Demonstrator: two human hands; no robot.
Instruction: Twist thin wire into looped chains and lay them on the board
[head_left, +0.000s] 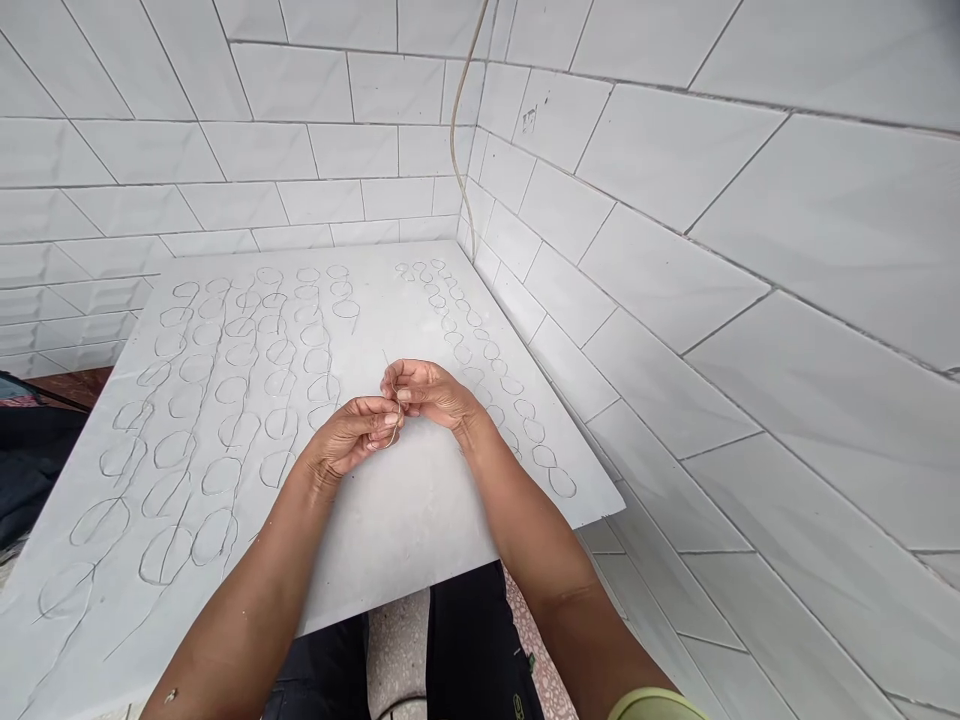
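Observation:
Over the middle of a white board (405, 530), my left hand (358, 432) and my right hand (429, 392) meet. Between them is a thin, curved piece of wire (395, 437), pinched by the fingertips of both. One end bends below my left fingers, and a fine tip sticks up above my right ones. Parts of the wire are hidden behind the fingers. Rows of round wire loops (166, 553) lie on the board to the left. Two slimmer rows of small wire rings (561, 482) lie to the right.
White tiled walls (645, 300) close in the board at the back and right. A pale cable (454, 130) hangs down in the corner. Dark cloth (34, 465) lies past the left edge. Below the near edge are my legs (472, 640) and a speckled floor (397, 640).

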